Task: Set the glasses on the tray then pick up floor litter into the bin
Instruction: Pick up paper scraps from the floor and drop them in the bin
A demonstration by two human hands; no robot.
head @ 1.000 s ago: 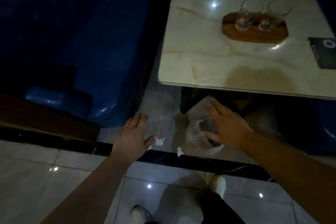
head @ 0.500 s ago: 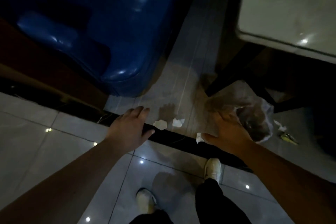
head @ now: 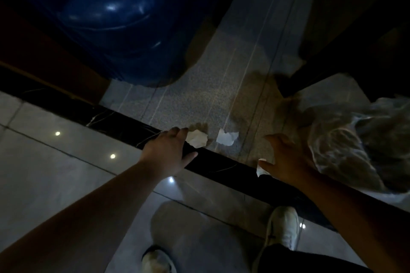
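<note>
Two crumpled white paper scraps lie on the grey carpet: one (head: pixel 197 138) right at the fingertips of my left hand (head: pixel 168 153), another (head: pixel 226 137) a little to its right. A third scrap (head: pixel 261 167) peeks out beside the thumb of my right hand (head: pixel 288 159). Both hands hover low over the floor with fingers spread and hold nothing. The bin with its clear plastic liner (head: pixel 355 139) stands at the right, just beyond my right hand. The glasses and tray are out of view.
A blue upholstered seat (head: pixel 115 29) fills the upper left. A black marble strip (head: pixel 124 124) divides the carpet from glossy grey tiles. Dark table legs (head: pixel 332 55) rise at the upper right. My white shoes (head: pixel 284 226) stand on the tiles below.
The view has tilted down and closer to the floor; the table top has left the frame. My left hand has reached the nearest scrap, and my right hand has lowered beside the bin.
</note>
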